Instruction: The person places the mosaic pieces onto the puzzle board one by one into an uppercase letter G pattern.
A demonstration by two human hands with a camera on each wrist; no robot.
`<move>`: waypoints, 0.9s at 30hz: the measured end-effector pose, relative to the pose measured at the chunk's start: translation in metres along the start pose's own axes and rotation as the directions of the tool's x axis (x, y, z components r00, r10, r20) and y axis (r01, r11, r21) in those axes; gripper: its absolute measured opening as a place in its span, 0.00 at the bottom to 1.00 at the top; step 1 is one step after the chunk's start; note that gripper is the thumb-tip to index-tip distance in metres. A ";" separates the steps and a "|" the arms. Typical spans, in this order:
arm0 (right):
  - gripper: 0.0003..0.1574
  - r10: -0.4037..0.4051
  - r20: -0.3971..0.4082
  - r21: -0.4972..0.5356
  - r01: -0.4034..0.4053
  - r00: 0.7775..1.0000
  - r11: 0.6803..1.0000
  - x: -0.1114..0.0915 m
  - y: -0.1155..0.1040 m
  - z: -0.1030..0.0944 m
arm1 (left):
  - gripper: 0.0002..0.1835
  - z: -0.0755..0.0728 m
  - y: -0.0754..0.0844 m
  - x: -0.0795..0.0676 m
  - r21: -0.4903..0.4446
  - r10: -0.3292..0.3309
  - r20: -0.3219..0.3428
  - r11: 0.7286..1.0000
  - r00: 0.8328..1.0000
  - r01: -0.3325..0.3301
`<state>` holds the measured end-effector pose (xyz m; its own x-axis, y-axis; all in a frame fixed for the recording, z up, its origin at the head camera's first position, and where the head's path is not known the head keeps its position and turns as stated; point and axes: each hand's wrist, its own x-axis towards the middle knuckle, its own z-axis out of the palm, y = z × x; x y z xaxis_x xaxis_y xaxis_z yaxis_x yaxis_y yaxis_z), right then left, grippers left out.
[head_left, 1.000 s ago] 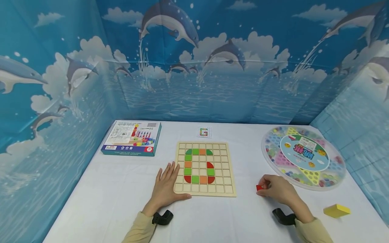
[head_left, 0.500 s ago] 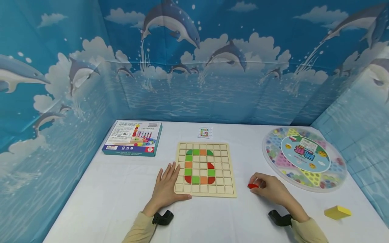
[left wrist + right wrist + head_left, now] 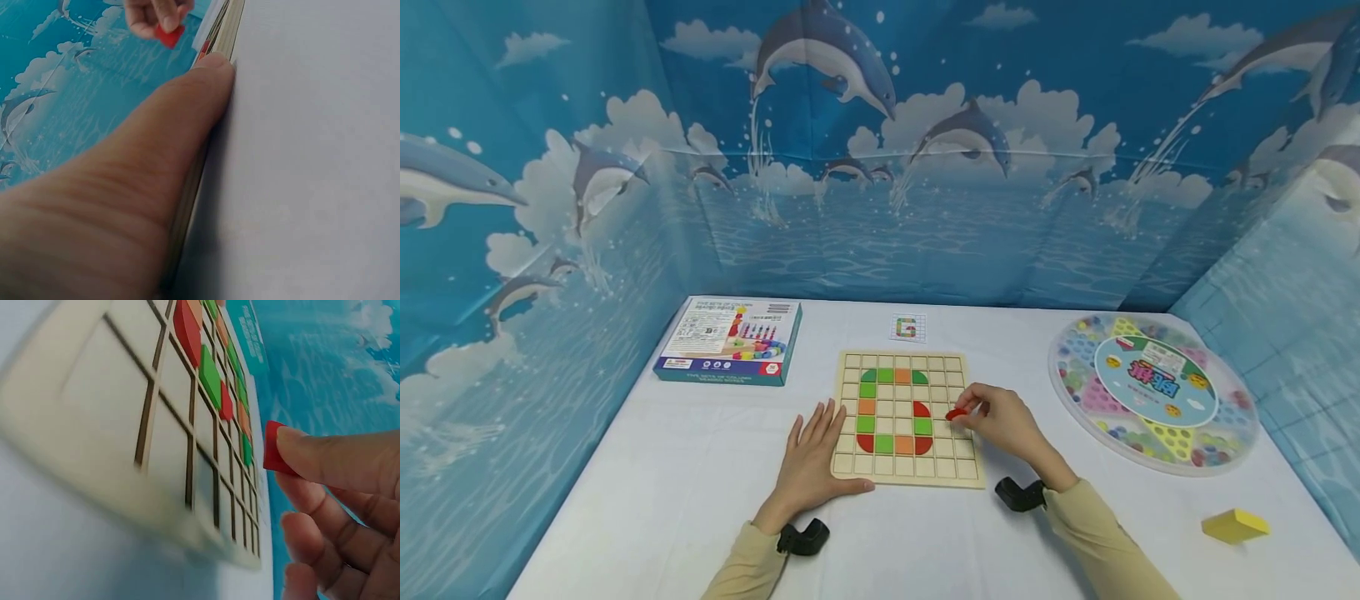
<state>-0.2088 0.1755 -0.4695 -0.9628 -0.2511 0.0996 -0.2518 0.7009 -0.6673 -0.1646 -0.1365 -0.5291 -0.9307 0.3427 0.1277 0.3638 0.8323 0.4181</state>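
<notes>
A wooden grid board [image 3: 951,475] lies on the white table, with green, orange and red tiles set in its cells in a G-like outline. My left hand [image 3: 808,462] rests flat at the board's lower left corner, fingers spread and the thumb along the front edge. Above the board's right side, my right hand [image 3: 1003,421] pinches a small red tile [image 3: 275,449] between thumb and fingertips. That tile is apart from the board in the right wrist view. The nearest set piece is a red rounded tile [image 3: 921,409] to its left.
Behind the board lies a small printed card [image 3: 908,327] showing a coloured G. A boxed toy set [image 3: 726,342] sits at the back left. On the right are a round marble game board [image 3: 1153,392] and a yellow block [image 3: 1235,526]. A dolphin-print curtain [image 3: 880,225] surrounds the table.
My right hand has moved left and away from me, carrying the red tile from the bare table to above the board's right side. My left hand has stayed in place.
</notes>
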 end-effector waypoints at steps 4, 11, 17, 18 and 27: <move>0.10 -0.018 0.007 0.005 0.018 1.000 1.000 0.019 -0.011 0.015 | 0.64 0.001 -0.001 0.000 0.011 -0.010 0.007 1.000 1.000 0.010; 0.06 -0.042 0.027 0.010 0.042 0.999 0.999 0.037 -0.024 0.032 | 0.64 0.001 0.000 0.000 0.000 -0.011 0.010 1.000 1.000 0.011; 0.03 -0.053 0.025 -0.026 0.053 0.998 0.998 0.045 -0.032 0.041 | 0.64 -0.001 0.001 0.000 -0.007 -0.011 0.011 1.000 1.000 0.011; 0.03 -0.053 0.028 -0.037 0.054 0.998 0.998 0.046 -0.033 0.043 | 0.64 -0.001 0.001 0.000 -0.004 -0.011 0.010 1.000 1.000 0.011; 0.03 -0.023 0.087 -0.093 0.031 0.996 0.995 0.049 -0.036 0.048 | 0.63 0.000 0.001 0.001 0.001 -0.013 0.013 1.000 1.000 0.013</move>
<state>-0.2424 0.1064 -0.4760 -0.9446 -0.3245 0.0503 -0.2898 0.7519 -0.5922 -0.1649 -0.1358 -0.5286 -0.9349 0.3372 0.1108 0.3516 0.8371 0.4192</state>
